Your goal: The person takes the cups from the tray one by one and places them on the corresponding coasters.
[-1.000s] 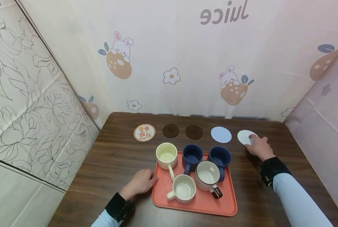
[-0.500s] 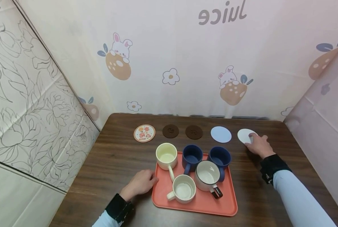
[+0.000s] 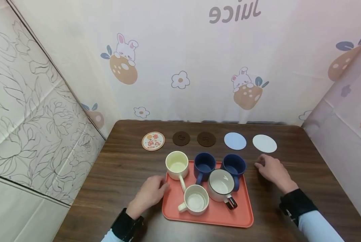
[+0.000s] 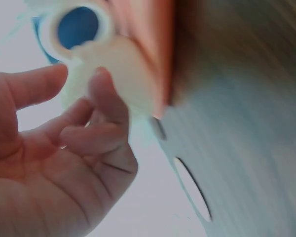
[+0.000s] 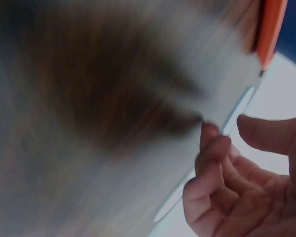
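Mugs, five of them, all sit on the orange tray (image 3: 244,220), which lies on the brown table (image 3: 122,164) near the person's edge. Beyond the tray, toward the wall, there's a neat row of five coasters: a printed coaster (image 3: 153,141), two dark brown coasters (image 3: 181,138), a pale blue coaster (image 3: 235,140) and a white coaster (image 3: 264,143). So my read is the coaster row is laid out and none of the mugs has made it onto one yet. That whole part is left.

On the tray: a cream mug (image 3: 177,165) at the far left corner, two navy mugs (image 3: 204,165) beside it, then a white mug with a dark handle (image 3: 221,186) and another cream one (image 3: 196,199) nearer the person.

The left hand (image 3: 150,194) rests on the table touching the tray's left edge, fingers loosely curled, gripping nothing. The right hand (image 3: 271,169) is just right of the tray, short of the white coaster, palm down, fingers relaxed and empty. Both wrist views are blurry, but neither palm holds anything.
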A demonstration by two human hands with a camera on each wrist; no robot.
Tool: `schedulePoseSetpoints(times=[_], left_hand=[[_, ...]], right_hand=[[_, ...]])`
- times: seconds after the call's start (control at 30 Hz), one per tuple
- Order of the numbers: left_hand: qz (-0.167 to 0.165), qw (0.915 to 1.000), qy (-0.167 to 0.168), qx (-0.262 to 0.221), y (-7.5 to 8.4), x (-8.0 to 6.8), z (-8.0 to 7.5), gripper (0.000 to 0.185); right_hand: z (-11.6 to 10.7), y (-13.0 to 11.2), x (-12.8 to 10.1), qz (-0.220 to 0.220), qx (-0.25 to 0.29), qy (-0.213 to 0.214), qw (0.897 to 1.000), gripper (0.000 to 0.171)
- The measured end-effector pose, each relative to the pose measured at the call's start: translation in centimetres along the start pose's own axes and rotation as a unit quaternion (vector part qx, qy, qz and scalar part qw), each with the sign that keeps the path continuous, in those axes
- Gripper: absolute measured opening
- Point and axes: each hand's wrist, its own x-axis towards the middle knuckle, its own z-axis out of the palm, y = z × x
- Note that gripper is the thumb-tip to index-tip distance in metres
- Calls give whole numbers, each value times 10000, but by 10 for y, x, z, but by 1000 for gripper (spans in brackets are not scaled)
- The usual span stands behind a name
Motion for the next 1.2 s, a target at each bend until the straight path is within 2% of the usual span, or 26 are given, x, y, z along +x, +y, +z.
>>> schedulePoseSetpoints(times=[0.1,0.2,0.33,0.43,0.63,0.93,1.2], left_hand=[[262,9984,336,-373,14,-3,0,14],[349,9960,381,-728,25,-3,4,20],[412,9949,446,-805,28,1,11,20],[491,9934,515,-895,27,2,16,19],[584,9902,539,-1146,31,5,22,20],[649,9881,685,-1215,32,7,29,17],[392,9932,551,-945,27,-4,17,17]], right_hand=[[4,-12,-17,25,51,-162,9999,32],[7,-24,-32,18,314,-468,9984,33],[15,-40,-46,13,759,-862,9934,36],[22,-49,-52,64,886,-953,9915,38],[33,-54,-55,159,979,-978,9903,42],[36,-54,-52,185,951,-944,9908,47],[37,-53,-49,264,902,-981,9907,48]])
